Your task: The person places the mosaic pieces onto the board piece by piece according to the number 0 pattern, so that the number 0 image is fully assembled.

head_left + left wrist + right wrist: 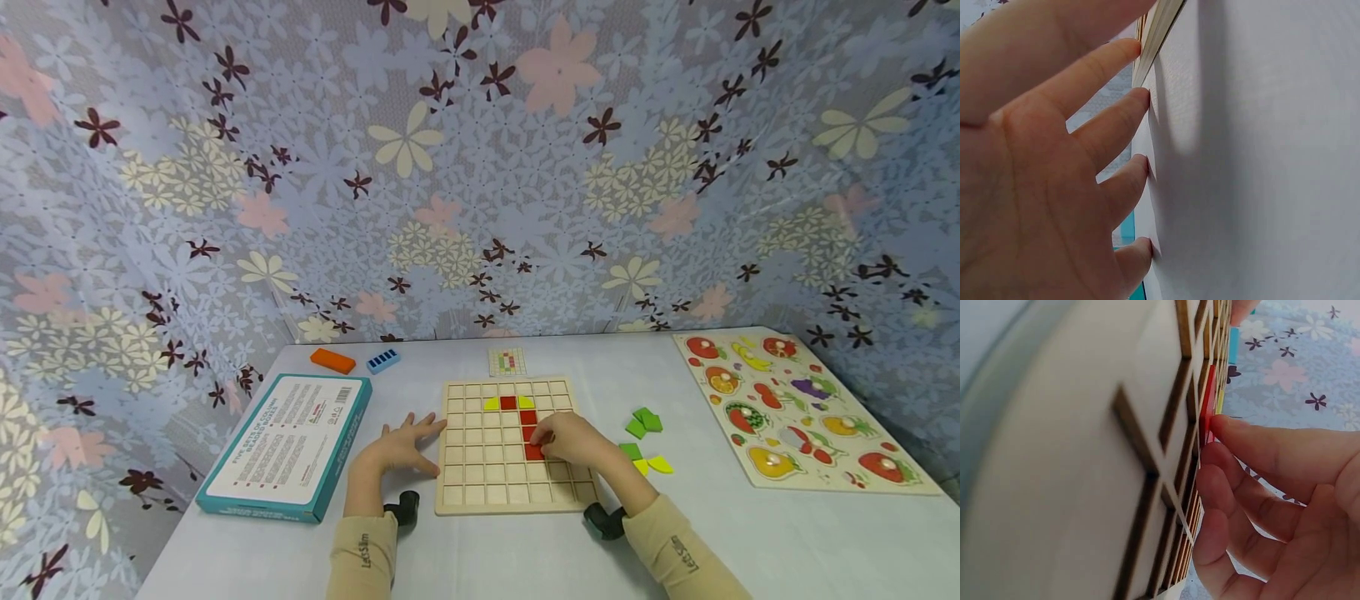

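Observation:
A wooden grid board (472, 493) lies on the table between the hands. Several red square tiles (528, 416) and two yellow curved pieces (491, 404) sit in its cells. My right hand (576, 442) is over the board's right half, its thumb and fingertips pinching at a red square tile (534, 452) in the grid. In the right wrist view the thumb touches a red tile (1208, 406); the fingers partly hide it. My left hand (397, 446) has its fingers spread, fingertips on the table and against the board's left edge.
A small pattern card (507, 362) lies behind the board. At left are a teal-edged box (285, 442), an orange block (332, 360) and a blue piece (383, 360). Loose green squares (647, 419) and yellow pieces (660, 464) lie right, before a fruit puzzle board (806, 417).

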